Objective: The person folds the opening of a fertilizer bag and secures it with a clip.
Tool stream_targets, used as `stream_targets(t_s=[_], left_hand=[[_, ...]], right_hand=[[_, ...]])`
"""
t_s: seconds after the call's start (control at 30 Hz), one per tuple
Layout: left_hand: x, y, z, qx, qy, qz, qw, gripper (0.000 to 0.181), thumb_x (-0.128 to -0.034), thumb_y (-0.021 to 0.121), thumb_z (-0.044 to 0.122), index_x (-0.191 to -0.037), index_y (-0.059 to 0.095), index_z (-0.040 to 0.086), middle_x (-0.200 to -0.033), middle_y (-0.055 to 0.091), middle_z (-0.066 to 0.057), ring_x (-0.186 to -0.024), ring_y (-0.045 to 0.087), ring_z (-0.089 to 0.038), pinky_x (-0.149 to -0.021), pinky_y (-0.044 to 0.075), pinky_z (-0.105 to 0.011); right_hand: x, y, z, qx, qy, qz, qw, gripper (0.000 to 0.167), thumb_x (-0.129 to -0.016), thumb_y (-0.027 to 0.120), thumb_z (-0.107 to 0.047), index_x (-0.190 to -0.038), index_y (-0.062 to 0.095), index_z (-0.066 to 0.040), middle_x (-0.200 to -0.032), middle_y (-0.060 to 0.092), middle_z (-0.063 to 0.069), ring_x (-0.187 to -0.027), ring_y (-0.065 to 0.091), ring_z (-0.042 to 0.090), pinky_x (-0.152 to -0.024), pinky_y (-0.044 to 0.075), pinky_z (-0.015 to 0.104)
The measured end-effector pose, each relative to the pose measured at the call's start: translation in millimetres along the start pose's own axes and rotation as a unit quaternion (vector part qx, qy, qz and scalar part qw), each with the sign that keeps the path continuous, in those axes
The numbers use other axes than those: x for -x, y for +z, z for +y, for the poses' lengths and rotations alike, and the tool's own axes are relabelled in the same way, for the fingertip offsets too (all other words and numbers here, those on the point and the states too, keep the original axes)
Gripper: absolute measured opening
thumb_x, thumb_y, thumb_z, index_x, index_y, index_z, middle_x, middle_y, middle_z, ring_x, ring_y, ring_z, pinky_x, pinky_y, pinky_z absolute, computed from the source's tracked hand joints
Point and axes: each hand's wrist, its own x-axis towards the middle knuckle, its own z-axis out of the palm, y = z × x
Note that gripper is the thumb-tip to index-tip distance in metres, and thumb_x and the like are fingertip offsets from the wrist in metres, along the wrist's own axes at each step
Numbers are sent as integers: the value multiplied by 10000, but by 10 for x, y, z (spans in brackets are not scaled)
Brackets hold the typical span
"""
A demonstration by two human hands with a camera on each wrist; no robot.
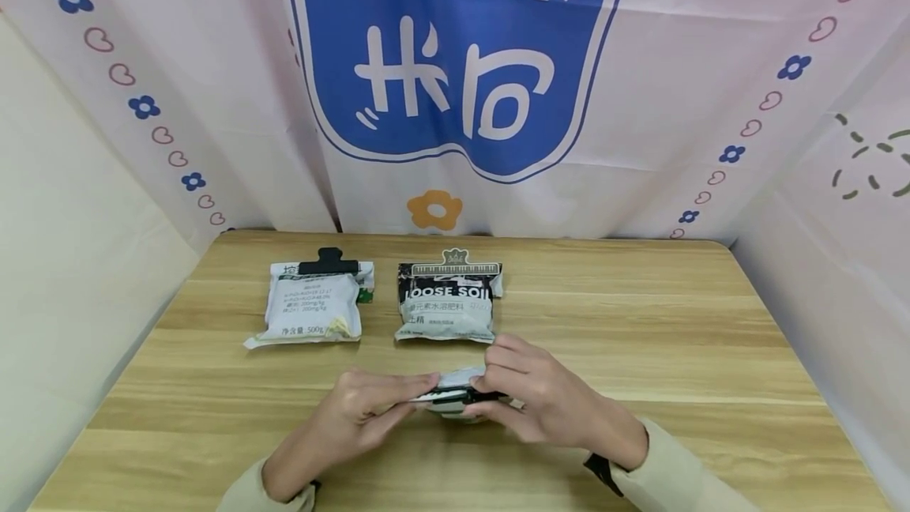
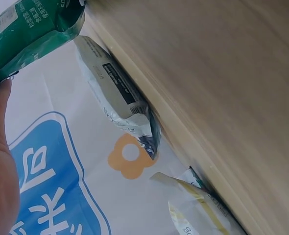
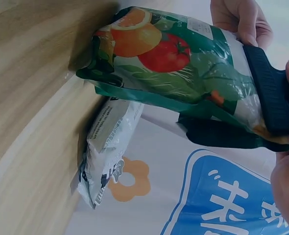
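A green fertilizer bag (image 3: 183,63) printed with fruit and vegetables stands upright on the table near its front. Across its top edge sits a black clip (image 3: 269,90). The left hand (image 1: 355,409) pinches one end of the bag's top edge between thumb and fingers. At the other end, the right hand (image 1: 536,393) holds the clip's handle between thumb and fingers. From the head view the bag appears almost end-on, its printed front hidden. Part of the green bag's back (image 2: 36,29) shows in the left wrist view, above the left thumb.
Behind the hands lies a black-and-grey LOOSE SOIL bag (image 1: 446,310) with a light-coloured clip (image 1: 455,267). To its left is a white bag (image 1: 313,306) with a black clip (image 1: 329,262). A printed curtain (image 1: 498,196) hangs behind the wooden table (image 1: 640,322).
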Motion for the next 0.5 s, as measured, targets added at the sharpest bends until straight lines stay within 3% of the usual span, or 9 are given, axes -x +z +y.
stream_targets(t_s=[0.33,0.5], left_hand=[[-4,-15,22,-30,-155,-105,9998,243,-1009,706,122,-1192,768,-26,-1107,806,-161,-940,814,-245,-862,638,-204],[-5,-21,18,-21,-196,-142,9997,235,-1015,699,126,-1179,773,-25,-1107,805,-162,-942,814,-251,-867,635,-202]], right_hand=[[-34,19,-8,-241,322,-86,9992,220,-866,849,-187,-936,667,-85,-822,586,-34,-799,496,87,-744,466,173],[-23,26,-11,-321,667,-158,9971,235,-867,857,-216,-963,682,-90,-838,597,-45,-797,501,69,-764,481,155]])
